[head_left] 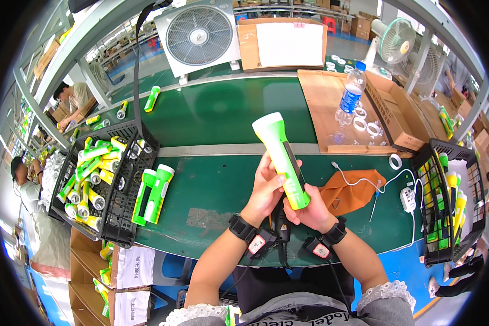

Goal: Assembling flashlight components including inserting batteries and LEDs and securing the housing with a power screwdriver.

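A green and white flashlight (280, 155) is held tilted over the green table, its wide white head up and to the left. My left hand (265, 183) is closed around the middle of its body, thumb on the green side. Near the tail end, my right hand (313, 211) grips the same flashlight. Just below my hands lies a black corded tool (281, 224), partly hidden by them. Two more green and white flashlights (153, 194) rest side by side on the table to the left.
At left a black crate (114, 217) holds several flashlights; another crate (437, 217) stands at right. An orange cloth (353, 193), a white cable and a power strip (407, 200) lie right of my hands. Beyond are a bottle (351, 92), white rings and a fan (198, 38).
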{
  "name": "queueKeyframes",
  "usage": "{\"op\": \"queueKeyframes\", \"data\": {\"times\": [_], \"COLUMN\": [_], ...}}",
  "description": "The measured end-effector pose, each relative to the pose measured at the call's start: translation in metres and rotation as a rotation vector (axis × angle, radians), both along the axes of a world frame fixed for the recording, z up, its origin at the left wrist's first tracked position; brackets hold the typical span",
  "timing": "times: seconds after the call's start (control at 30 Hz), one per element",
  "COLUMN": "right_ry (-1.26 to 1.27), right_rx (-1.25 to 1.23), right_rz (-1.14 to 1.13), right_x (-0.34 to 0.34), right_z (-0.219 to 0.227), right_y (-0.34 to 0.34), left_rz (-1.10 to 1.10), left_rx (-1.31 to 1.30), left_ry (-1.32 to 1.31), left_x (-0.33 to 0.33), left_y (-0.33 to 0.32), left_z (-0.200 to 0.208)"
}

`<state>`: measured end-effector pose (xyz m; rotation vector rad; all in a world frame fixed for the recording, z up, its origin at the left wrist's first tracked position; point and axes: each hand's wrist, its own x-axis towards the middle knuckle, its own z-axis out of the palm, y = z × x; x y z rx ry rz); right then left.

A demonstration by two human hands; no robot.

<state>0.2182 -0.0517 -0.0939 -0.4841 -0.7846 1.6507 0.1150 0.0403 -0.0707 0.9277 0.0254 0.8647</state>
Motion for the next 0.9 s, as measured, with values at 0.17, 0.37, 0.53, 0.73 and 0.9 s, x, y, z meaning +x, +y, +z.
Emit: {"op": "queueKeyframes", "data": {"times": [0.17, 0.37, 0.53, 0.73, 0.9], "right_ry": [-0.132, -0.473, -1.403, -1.380, -1.372], "right_rx": [0.067, 0.110, 0.434, 0.412, 0.383], "right_rz": [-0.098, -0.395, -1.023, -0.901, -0.865], "right_x": [-0.002, -0.007, -0.017, -0.021, -0.020], "right_z": [0.003, 0.006, 0.023, 0.024, 0.022], "right_y": [0.000, 0.001, 0.001, 0.000, -0.001], "left_rz": [-0.041, -0.114, -0.172, -0.215, -0.165], "left_rx": [0.024, -0.206, -0.291, -0.253, -0.262], "left_ry": [0.018, -0.100, -0.303, -0.333, -0.246], "left_x": [-0.002, -0.002, -0.007, -0.008, -0.007], "left_y": [-0.004, 0.003, 0.007, 0.009, 0.007], "left_z": [0.004, 0.001, -0.005, -0.008, -0.007]}}
